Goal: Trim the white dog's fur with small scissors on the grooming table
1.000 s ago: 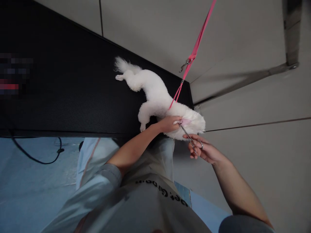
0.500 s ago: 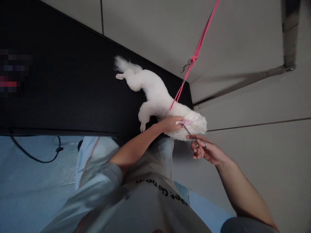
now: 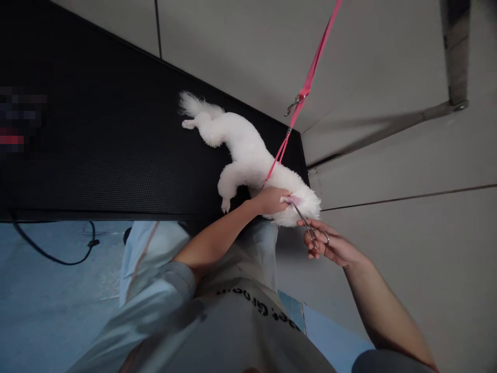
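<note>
A white dog point(image 3: 248, 142) with short-clipped fur lies on its side on the black table, its head at the table's right end. My left hand point(image 3: 273, 201) is closed at the side of its head, gripping the ear so that the pink inner skin point(image 3: 295, 200) shows. In my right hand point(image 3: 330, 243) is a slim metal hemostat point(image 3: 303, 217), with fingers at its ring handles. The hemostat's tip is at the pink ear, close to my left fingertips; whether its jaws are closed is too small to tell.
A pink leash point(image 3: 310, 77) with a metal clip point(image 3: 294, 105) runs from the dog's neck up to the top edge. The black table point(image 3: 128, 171) has a ribbed top. A metal arm point(image 3: 458, 62) stands at right, and a black cable point(image 3: 58, 259) hangs at left.
The dog's head has shifted slightly left, and its fur looks more ruffled. Both hands stay at the ear with the hemostat, while the whole view has moved a little.
</note>
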The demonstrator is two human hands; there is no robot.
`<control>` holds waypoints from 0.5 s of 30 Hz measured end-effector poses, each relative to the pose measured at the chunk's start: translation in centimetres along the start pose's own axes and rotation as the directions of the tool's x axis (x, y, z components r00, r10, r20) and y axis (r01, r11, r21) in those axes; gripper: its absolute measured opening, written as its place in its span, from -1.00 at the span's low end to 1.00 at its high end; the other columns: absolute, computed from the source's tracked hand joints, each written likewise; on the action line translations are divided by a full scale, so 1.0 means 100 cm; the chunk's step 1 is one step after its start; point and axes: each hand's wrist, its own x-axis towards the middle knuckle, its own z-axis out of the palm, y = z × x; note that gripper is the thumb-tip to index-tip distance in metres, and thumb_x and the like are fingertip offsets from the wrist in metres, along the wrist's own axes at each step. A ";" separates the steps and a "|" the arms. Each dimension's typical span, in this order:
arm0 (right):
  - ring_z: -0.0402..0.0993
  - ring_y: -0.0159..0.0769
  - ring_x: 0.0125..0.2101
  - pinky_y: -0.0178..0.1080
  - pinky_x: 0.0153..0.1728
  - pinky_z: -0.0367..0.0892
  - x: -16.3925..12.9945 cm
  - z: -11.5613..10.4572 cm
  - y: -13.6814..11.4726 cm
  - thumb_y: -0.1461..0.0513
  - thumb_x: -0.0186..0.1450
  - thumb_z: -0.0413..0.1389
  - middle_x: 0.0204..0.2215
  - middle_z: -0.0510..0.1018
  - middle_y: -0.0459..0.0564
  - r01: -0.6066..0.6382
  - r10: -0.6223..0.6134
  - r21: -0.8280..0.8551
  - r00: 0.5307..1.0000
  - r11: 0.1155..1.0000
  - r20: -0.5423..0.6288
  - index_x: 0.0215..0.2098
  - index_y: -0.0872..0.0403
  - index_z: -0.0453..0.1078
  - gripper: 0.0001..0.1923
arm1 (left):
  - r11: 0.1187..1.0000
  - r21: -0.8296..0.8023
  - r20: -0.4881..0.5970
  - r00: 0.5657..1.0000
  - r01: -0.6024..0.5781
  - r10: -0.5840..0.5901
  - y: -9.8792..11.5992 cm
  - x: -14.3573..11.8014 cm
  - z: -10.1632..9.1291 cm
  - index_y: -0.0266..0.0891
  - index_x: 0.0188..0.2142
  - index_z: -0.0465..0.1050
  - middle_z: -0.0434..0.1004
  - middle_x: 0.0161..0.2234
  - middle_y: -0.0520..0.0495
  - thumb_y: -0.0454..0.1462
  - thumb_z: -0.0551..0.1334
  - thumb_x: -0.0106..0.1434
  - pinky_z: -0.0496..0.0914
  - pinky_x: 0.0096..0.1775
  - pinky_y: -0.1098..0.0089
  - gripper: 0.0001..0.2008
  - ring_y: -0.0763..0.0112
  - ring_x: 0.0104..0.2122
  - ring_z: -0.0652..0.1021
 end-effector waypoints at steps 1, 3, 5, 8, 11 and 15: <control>0.40 -0.46 -0.58 -0.23 -0.39 0.42 -0.002 -0.001 0.003 0.06 0.13 0.23 -0.48 0.46 -0.13 0.054 -0.054 -0.015 0.999 0.998 0.004 0.02 0.03 0.22 -0.45 | 1.000 -0.010 0.008 1.000 0.010 -0.010 -0.001 -0.002 -0.001 -0.21 -0.30 0.45 0.55 -0.32 -0.05 -0.25 0.13 0.10 0.36 -0.22 0.35 -0.81 0.25 -0.26 0.52; 0.49 -0.36 -0.41 -0.16 -0.24 0.41 -0.003 -0.007 0.011 0.14 0.08 0.29 -0.41 0.50 -0.09 0.198 -0.199 -0.026 0.979 0.980 -0.040 -0.08 0.01 0.27 -0.52 | 0.999 -0.030 0.017 1.000 0.016 -0.015 -0.002 -0.007 -0.007 -0.21 -0.14 0.43 0.54 -0.19 -0.06 -0.28 0.13 0.10 0.36 -0.12 0.33 -0.70 0.24 -0.16 0.51; 0.50 -0.29 -0.25 -0.10 -0.08 0.34 0.005 -0.019 0.022 0.22 0.00 0.32 -0.32 0.53 -0.07 0.354 -0.350 -0.001 0.922 0.935 -0.165 -0.19 -0.01 0.30 -0.56 | 1.000 -0.020 0.029 1.000 -0.002 0.003 -0.003 -0.016 -0.018 -0.22 -0.08 0.40 0.52 -0.11 -0.06 -0.31 0.12 0.10 0.35 -0.07 0.35 -0.64 0.26 -0.12 0.49; 0.49 -0.28 -0.27 -0.11 -0.10 0.35 0.040 -0.037 0.042 0.20 -0.06 0.32 -0.38 0.52 -0.12 0.496 -0.424 0.112 0.823 0.861 -0.377 -0.31 -0.01 0.32 -0.62 | 1.000 -0.011 0.104 0.994 -0.026 0.027 -0.007 -0.032 -0.040 -0.23 -0.25 0.46 0.56 -0.27 -0.01 -0.35 0.11 0.11 0.38 -0.19 0.42 -0.77 0.35 -0.28 0.51; 0.38 -0.40 -0.55 -0.21 -0.37 0.38 0.097 -0.034 0.061 0.07 -0.02 0.27 -0.61 0.38 -0.21 0.487 -0.337 0.190 0.791 0.852 -0.511 -0.33 0.01 0.34 -0.66 | 0.996 -0.082 0.177 0.983 -0.031 0.045 -0.017 -0.053 -0.069 -0.21 -0.35 0.45 0.55 -0.34 0.00 -0.35 0.11 0.11 0.41 -0.25 0.44 -0.84 0.40 -0.34 0.51; 0.35 -0.39 -0.50 -0.30 -0.45 0.29 0.153 0.006 0.071 0.09 -0.01 0.24 -0.50 0.47 -0.12 0.454 -0.391 0.060 0.821 0.889 -0.416 -0.22 0.07 0.39 -0.59 | 0.993 0.117 0.151 0.988 0.017 -0.035 -0.022 -0.083 -0.120 -0.15 -0.40 0.47 0.56 -0.28 -0.03 -0.30 0.17 0.07 0.42 -0.12 0.36 -0.89 0.35 -0.24 0.54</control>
